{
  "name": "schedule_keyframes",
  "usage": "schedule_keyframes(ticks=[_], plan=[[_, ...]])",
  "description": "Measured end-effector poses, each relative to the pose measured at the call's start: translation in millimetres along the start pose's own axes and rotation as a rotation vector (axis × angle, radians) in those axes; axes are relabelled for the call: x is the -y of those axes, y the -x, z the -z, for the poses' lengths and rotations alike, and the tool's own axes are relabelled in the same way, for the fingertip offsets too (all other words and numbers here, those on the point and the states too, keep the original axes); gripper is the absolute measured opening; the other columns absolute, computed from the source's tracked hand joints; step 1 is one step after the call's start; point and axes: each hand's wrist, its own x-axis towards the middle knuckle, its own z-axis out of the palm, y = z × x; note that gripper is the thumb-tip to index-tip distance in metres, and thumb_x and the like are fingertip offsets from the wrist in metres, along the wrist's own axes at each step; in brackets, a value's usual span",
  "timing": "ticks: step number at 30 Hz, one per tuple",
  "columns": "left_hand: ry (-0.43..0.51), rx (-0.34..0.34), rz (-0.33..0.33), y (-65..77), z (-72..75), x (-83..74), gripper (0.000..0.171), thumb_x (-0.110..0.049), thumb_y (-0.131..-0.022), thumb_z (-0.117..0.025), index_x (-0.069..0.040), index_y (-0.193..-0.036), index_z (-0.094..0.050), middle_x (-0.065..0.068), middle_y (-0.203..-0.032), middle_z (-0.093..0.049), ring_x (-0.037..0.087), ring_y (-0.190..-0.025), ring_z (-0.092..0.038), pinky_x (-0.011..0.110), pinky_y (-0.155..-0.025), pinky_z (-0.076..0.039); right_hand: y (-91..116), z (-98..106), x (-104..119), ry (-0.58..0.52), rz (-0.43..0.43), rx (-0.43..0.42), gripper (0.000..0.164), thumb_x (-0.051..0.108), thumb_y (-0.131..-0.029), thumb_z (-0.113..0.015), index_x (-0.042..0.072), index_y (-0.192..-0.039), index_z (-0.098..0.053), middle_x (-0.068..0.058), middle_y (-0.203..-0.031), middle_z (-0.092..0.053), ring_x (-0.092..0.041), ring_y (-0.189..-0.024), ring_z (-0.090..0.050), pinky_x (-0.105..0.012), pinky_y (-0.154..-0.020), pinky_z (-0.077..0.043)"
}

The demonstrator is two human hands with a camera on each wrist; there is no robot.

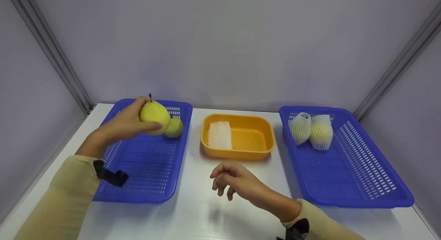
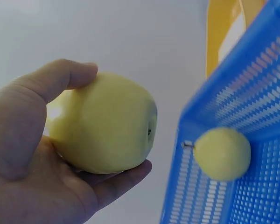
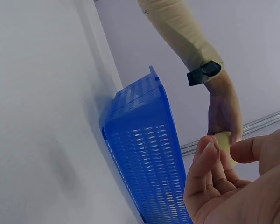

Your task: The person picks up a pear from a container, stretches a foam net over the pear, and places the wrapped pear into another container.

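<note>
- Blue plastic rims the left basket (image 1: 141,171); my left hand (image 1: 125,122), raised higher than that rim, wraps thumb and fingers round one yellow pear (image 1: 153,113); one second pear (image 1: 175,128) lies inside, by the far right corner.
- Some white table (image 1: 193,191) leaves room before one orange tub (image 1: 237,154), with white foam netting (image 1: 219,136) at its left end, number of pieces unclear.
- Nearer me, over open table, my right hand (image 1: 239,181) hangs, fingers loosely bent, released.
- Past another gap, the right basket (image 1: 327,174) holds two netted pears (image 1: 321,132) in its far left corner.
</note>
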Motion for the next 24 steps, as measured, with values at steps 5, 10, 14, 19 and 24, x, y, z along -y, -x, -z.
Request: schedule_keyframes(ticks=[5, 10, 14, 19, 24], plan=[[-0.005, 0.028, -0.045, 15.8, -14.7, -23.0, 0.073, -0.027, -0.089, -0.079, -0.007, -0.147, -0.039, 0.018, -0.140, -0.047, 0.034, -0.116, -0.053, 0.047, -0.095, -0.051, 5.4, 8.8, 7.8, 0.039, 0.116, -0.020, 0.025, 0.004, -0.097, -0.057, -0.004, -0.121, -0.056, -0.010, -0.103, -0.065, -0.020, -0.084, -0.061, -0.022, -0.059, -0.050], [0.061, -0.030, 0.013, 24.5, -40.3, -46.2, 0.079, -0.030, -0.088, -0.080, -0.010, -0.152, -0.038, 0.015, -0.147, -0.043, 0.035, -0.123, -0.051, 0.050, -0.100, -0.052, 7.7, 11.5, 15.3, 0.123, 0.267, -0.054, 0.049, 0.000, -0.092, -0.064, -0.001, -0.138, -0.049, -0.015, -0.130, -0.056, -0.030, -0.110, -0.058, -0.027, -0.078, -0.056], [0.136, -0.072, 0.036, 34.6, -69.1, -58.2, 0.080, -0.032, -0.086, -0.083, -0.009, -0.151, -0.042, 0.012, -0.146, -0.048, 0.034, -0.123, -0.053, 0.048, -0.100, -0.053, 11.6, 11.7, 19.7, 0.159, 0.346, -0.061, 0.071, 0.002, -0.092, -0.070, 0.006, -0.154, -0.036, -0.015, -0.154, -0.040, -0.034, -0.131, -0.050, -0.036, -0.097, -0.054], [0.219, -0.098, -0.045, 56.0, -102.1, -68.9, 0.080, -0.030, -0.082, -0.088, -0.007, -0.148, -0.048, 0.011, -0.142, -0.050, 0.031, -0.118, -0.056, 0.044, -0.095, -0.056, 13.7, 11.3, 21.9, 0.149, 0.382, -0.003, 0.082, 0.009, -0.095, -0.072, 0.011, -0.162, -0.024, -0.014, -0.165, -0.024, -0.035, -0.141, -0.045, -0.041, -0.102, -0.053], [0.239, -0.079, -0.128, 68.7, -123.4, -79.3, 0.081, -0.032, -0.077, -0.091, -0.009, -0.145, -0.053, 0.009, -0.134, -0.050, 0.026, -0.111, -0.056, 0.037, -0.091, -0.057, 19.7, 9.6, 25.9, 0.157, 0.399, 0.017, 0.082, 0.012, -0.096, -0.072, 0.009, -0.162, -0.024, -0.013, -0.164, -0.027, -0.032, -0.140, -0.045, -0.040, -0.102, -0.053]])
